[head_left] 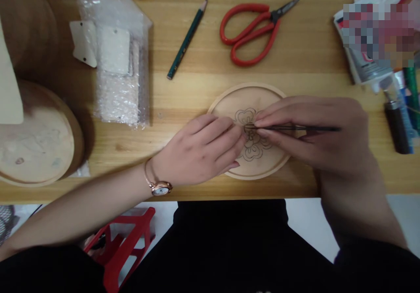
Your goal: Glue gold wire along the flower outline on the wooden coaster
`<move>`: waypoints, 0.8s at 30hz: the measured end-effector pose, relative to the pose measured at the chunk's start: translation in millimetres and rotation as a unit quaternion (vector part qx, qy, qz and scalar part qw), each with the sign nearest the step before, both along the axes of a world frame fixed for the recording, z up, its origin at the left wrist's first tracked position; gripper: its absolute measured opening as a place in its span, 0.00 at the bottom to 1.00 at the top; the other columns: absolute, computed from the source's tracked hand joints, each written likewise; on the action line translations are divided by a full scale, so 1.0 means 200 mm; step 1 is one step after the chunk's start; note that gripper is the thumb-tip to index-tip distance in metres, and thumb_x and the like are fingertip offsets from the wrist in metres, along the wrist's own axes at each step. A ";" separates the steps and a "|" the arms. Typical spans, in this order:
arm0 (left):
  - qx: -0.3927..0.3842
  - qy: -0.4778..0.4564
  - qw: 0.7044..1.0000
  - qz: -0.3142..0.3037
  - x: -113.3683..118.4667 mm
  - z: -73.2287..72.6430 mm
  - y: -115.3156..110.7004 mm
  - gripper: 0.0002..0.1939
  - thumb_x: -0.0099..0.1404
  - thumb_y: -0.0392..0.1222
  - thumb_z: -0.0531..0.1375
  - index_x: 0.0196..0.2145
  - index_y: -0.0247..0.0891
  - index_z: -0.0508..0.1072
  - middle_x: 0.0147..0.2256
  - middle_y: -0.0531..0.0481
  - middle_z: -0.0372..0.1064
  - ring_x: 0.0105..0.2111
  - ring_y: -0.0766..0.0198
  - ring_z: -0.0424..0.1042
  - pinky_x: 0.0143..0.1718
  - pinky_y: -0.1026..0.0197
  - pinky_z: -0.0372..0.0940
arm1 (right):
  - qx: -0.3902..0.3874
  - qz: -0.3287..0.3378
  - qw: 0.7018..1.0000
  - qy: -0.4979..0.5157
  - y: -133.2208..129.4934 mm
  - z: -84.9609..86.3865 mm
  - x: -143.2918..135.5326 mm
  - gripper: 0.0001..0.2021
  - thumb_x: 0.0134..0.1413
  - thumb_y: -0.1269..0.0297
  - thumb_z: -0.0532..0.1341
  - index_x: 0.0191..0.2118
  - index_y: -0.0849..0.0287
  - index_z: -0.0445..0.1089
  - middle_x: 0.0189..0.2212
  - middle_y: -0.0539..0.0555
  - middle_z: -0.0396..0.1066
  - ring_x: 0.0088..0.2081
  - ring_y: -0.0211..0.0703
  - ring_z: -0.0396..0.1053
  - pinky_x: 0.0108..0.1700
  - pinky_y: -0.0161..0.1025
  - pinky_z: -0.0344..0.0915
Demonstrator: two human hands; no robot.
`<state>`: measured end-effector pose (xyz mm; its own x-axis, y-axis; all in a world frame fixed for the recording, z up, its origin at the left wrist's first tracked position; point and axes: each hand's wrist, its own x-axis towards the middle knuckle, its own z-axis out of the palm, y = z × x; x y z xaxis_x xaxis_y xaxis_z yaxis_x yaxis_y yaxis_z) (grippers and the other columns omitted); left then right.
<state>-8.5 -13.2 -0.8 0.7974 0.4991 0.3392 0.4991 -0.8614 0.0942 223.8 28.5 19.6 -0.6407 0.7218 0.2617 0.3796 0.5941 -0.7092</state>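
Note:
A round wooden disc [229, 98] with a raised rim lies near the table's front edge. Dark outlines of a flower [252, 153] are drawn on its face. My right hand [315, 131] is closed around black tweezers [295, 128], whose tips point left over the middle of the drawing. From the left, my left hand [205, 150] rests over the disc's edge, its fingers pinched together close to the tweezer tips. Whatever is between those fingertips is too small to make out. The two hands cover parts of the disc and the drawing.
Red-handled scissors [252, 34] and a green pencil [187, 39] lie behind the disc. Plastic-wrapped pale tags [116, 78] are at left, beside a round wooden piece [36, 139]. A dark-handled tool [397, 126] lies at right. Below stands a red stool [127, 245].

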 end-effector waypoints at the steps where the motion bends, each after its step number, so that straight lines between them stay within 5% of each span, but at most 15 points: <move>1: 0.000 0.001 1.000 -0.001 0.00 0.00 0.00 0.20 0.72 0.48 0.54 0.50 0.28 0.70 0.48 0.43 0.74 0.49 0.55 0.72 0.51 0.53 0.69 | 0.007 0.005 1.000 0.005 0.00 0.00 0.00 0.05 0.53 0.73 0.65 0.36 0.57 0.74 0.33 0.50 0.77 0.37 0.37 0.75 0.40 0.33 0.72; 15: 0.036 0.031 0.999 -0.007 0.00 0.01 0.01 0.19 0.73 0.48 0.52 0.50 0.31 0.72 0.47 0.44 0.73 0.47 0.57 0.71 0.49 0.53 0.69 | 0.011 0.014 1.000 0.006 0.01 0.00 0.00 0.05 0.52 0.75 0.66 0.36 0.61 0.75 0.33 0.54 0.78 0.37 0.37 0.75 0.41 0.31 0.72; 24: 0.055 0.036 0.998 -0.001 0.01 0.02 0.01 0.19 0.73 0.48 0.51 0.49 0.32 0.73 0.46 0.47 0.74 0.46 0.59 0.72 0.49 0.55 0.69 | 0.023 0.011 1.000 0.012 0.01 -0.01 -0.01 0.07 0.53 0.74 0.65 0.36 0.56 0.74 0.32 0.50 0.78 0.36 0.37 0.76 0.39 0.33 0.73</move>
